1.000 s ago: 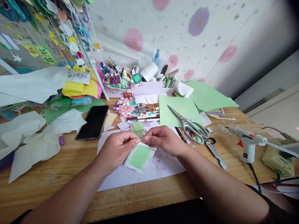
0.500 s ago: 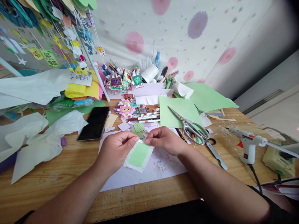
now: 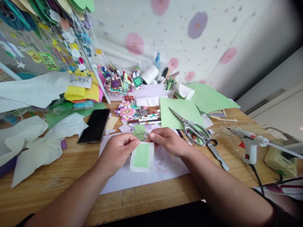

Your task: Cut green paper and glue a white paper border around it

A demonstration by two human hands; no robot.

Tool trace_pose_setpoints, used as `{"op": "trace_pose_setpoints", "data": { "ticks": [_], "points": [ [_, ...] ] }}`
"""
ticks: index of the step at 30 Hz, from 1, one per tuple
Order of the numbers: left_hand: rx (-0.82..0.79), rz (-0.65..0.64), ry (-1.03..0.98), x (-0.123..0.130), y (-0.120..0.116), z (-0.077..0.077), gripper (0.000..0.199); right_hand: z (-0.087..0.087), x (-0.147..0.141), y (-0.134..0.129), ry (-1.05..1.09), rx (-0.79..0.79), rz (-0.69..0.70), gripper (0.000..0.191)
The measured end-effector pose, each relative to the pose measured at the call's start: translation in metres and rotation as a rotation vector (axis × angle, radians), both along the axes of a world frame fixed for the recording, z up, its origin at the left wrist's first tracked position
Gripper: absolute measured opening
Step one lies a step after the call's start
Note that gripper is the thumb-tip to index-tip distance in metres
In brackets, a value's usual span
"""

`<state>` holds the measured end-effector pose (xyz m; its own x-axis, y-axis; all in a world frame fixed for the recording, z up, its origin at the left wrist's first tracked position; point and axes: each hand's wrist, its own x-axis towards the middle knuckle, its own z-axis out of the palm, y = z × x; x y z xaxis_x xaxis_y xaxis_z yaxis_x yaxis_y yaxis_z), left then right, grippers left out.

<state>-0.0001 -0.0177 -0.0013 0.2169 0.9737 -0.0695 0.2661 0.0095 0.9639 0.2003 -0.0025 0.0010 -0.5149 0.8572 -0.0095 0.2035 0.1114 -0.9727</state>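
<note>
Holding green/wht paper pc [image 3: 141, 156], btwn L hand [image 3: 118, 151] & R hand [image 3: 167, 142]

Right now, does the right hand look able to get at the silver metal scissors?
Probably yes: the right hand is close to the scissors, which look uncovered. Its grip, though, seems busy at the edge of the small white-bordered green piece.

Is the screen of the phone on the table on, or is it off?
Off, it seems: the phone screen is dark, with nothing lit on it.
</note>
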Motion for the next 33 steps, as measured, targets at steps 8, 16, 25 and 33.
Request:
{"op": "trace_pose_setpoints", "data": {
  "ticks": [8,16,25,33],
  "points": [
    [0.028,0.081,-0.027,0.0003,-0.0007,-0.0033,0.027,-0.003,-0.0032,0.0018,0.11,-0.167,-0.128,0.029],
    [-0.149,-0.015,-0.196,0.0027,-0.0016,0.0007,0.027,-0.0011,0.0,0.0036,0.02,-0.032,-0.093,0.012],
    [0.011,0.012,-0.007,0.0041,-0.0018,-0.0022,0.023,0.0011,-0.0011,0.0021,0.095,-0.125,-0.117,0.035],
    [-0.02,-0.077,-0.068,0.0029,-0.0039,-0.0036,0.024,0.0014,-0.0052,0.0015,0.027,-0.011,-0.148,0.019]
  ]
}}
